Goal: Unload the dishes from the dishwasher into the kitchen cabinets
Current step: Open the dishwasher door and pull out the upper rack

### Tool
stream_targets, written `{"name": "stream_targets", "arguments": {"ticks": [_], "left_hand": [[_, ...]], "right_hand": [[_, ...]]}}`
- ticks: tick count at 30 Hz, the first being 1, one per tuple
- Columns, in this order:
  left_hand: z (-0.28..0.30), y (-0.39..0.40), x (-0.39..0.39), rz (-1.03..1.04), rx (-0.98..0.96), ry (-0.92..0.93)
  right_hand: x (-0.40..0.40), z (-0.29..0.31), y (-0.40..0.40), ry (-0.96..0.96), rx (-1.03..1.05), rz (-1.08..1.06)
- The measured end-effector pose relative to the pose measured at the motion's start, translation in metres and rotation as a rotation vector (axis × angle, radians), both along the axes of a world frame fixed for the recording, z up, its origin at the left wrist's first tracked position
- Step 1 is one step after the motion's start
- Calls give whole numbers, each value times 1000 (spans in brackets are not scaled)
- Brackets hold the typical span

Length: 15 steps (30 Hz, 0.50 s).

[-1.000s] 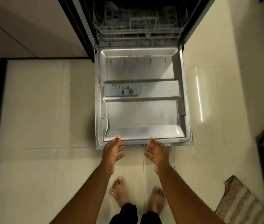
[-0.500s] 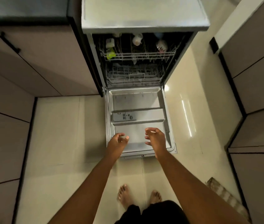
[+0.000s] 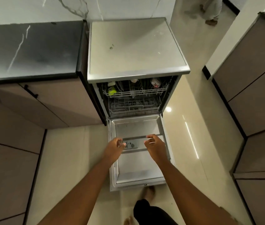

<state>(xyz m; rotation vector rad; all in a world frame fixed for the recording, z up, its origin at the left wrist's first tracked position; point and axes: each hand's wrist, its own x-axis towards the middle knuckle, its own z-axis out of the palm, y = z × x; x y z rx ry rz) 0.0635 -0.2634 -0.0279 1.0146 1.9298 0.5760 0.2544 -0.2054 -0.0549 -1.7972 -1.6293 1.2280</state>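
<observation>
The dishwasher (image 3: 136, 46) stands open, its door (image 3: 138, 168) folded flat toward me. Its upper rack (image 3: 136, 92) holds a yellow-green item (image 3: 112, 91), a white cup (image 3: 134, 80) and a glass with red print (image 3: 155, 82). The lower rack (image 3: 133, 105) sits pushed in beneath it. My left hand (image 3: 114, 147) and my right hand (image 3: 154, 144) hover above the middle of the door with fingers loosely curled, holding nothing and touching nothing.
A dark countertop (image 3: 29, 49) over brown cabinets (image 3: 47, 104) runs on the left. More cabinets (image 3: 255, 98) line the right side. Another person's feet (image 3: 209, 12) show on the floor at the far right. My own bare feet stand at the door's front edge.
My view has risen and pulled back, bringing the dishwasher top and counters into sight. Both hands moved from the door's front edge to above its middle, fingers curling loosely.
</observation>
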Motion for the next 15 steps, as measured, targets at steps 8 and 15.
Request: {"name": "stream_targets", "arguments": {"ticks": [8,15], "left_hand": [[7,84,-24,-37,-28,47],[-5,136,-59,-25,-20,143]], "right_hand": [[-17,29,98,46,10,49],[-55,18,152,-33,30,76]]}}
